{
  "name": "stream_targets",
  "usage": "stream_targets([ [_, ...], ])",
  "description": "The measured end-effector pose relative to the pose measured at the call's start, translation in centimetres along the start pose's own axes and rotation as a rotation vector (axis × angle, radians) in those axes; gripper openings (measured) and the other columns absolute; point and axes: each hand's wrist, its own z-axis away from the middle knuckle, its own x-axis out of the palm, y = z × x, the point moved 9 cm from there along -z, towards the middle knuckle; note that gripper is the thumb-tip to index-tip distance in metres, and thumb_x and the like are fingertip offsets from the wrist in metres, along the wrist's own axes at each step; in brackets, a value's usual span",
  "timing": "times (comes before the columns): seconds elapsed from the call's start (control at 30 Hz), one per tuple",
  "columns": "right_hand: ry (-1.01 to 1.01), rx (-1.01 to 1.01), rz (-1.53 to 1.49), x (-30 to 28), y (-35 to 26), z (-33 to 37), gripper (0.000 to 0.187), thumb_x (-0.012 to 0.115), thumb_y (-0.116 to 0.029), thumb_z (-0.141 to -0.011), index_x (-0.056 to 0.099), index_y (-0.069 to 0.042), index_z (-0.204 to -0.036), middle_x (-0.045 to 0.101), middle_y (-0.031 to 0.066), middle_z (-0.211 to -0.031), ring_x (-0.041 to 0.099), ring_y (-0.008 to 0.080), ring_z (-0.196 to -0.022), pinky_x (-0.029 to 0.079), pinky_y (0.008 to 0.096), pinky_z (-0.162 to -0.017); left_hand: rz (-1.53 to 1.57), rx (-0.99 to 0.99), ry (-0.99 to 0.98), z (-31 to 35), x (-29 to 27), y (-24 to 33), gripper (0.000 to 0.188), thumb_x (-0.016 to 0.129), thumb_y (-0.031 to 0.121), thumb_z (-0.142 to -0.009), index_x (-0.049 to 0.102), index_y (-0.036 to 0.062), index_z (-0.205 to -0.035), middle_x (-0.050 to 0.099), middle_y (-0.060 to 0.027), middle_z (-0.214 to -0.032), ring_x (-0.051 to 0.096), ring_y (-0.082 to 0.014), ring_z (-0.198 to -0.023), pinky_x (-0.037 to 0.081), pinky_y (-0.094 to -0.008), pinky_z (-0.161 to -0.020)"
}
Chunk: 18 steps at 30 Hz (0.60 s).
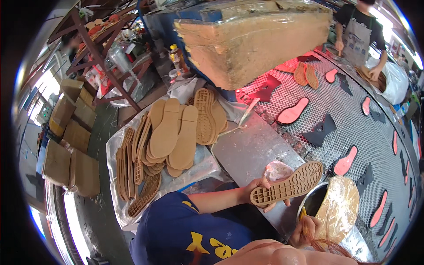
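In the head view, my left hand gripped a tan shoe sole over the metal counter at lower centre, while my right hand closed around a brush beside the glue pot.

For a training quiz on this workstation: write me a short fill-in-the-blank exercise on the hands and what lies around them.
1. The left hand holds a tan shoe ____, tread side up.
2. The right hand grips a ____-handled brush beside the metal pot.
3. The pile of soles lies to the person's ____.

Missing words: sole; yellow; left
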Motion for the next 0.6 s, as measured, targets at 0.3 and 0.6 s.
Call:
stream_targets([
  [0.3, -0.15, 0.047, 0.011, 1.1, 5.2, 2.7, 0.006, 0.057, -0.004, -0.089, 0.06, -0.002, -0.093, 0.055, 0.0116, -0.095, 0.056, 0.0228, -0.084, 0.043, 0.0318, -0.075, -0.065, 0.058, -0.083, 0.2, -0.2, 0.1, 0.078, 0.041, 0.031, -0.081, 0.011, 0.0204, -0.152, 0.052, -0.0302, -0.124, 0.063, -0.0296, -0.059, 0.051, -0.0336, -0.054],
  [0.6, -0.133, 0.072, 0.046, 0.3, 1.2, 0.3, 0.021, 0.066, -0.001, -0.077, 0.062, -0.001, -0.097, 0.057, 0.0137, -0.093, 0.057, 0.027, -0.087, 0.046, 0.0351, -0.08, -0.073, 0.073, -0.074, 0.7, -0.3, 0.3, 0.078, 0.042, 0.03, -0.081, 0.01, 0.0204, -0.152, 0.052, -0.0302, -0.124, 0.063, -0.0301, -0.059, 0.052, -0.034, -0.055],
])
